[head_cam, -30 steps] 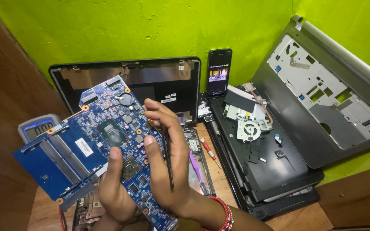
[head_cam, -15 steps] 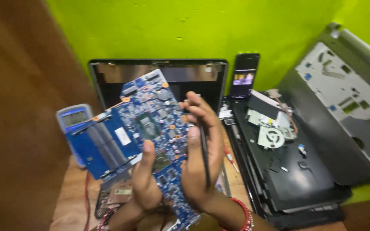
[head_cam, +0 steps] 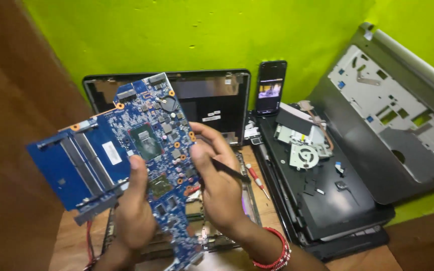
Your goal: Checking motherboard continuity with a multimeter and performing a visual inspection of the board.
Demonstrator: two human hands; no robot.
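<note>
Behind my work area I see a bright lime-green wall point(head_cam: 187, 35), flatly painted, with a few small dark specks and chips. On the left a brown wooden panel point(head_cam: 11, 150) runs slantwise down the view. Below, I make out a wooden tabletop point(head_cam: 74, 246), light brown with visible grain. At lower right a second brown wooden surface point(head_cam: 423, 241) meets the green wall. Light is even and soft, strongest on the wall.

one blue rectangular laptop motherboard point(head_cam: 126, 160), one black upright smartphone point(head_cam: 270, 88), one small red-handled screwdriver point(head_cam: 255, 178), one silver cooling fan point(head_cam: 305, 156), one grey plastic laptop palmrest cover point(head_cam: 403, 115), one red beaded bracelet point(head_cam: 273, 251), and two bare hands.
</note>
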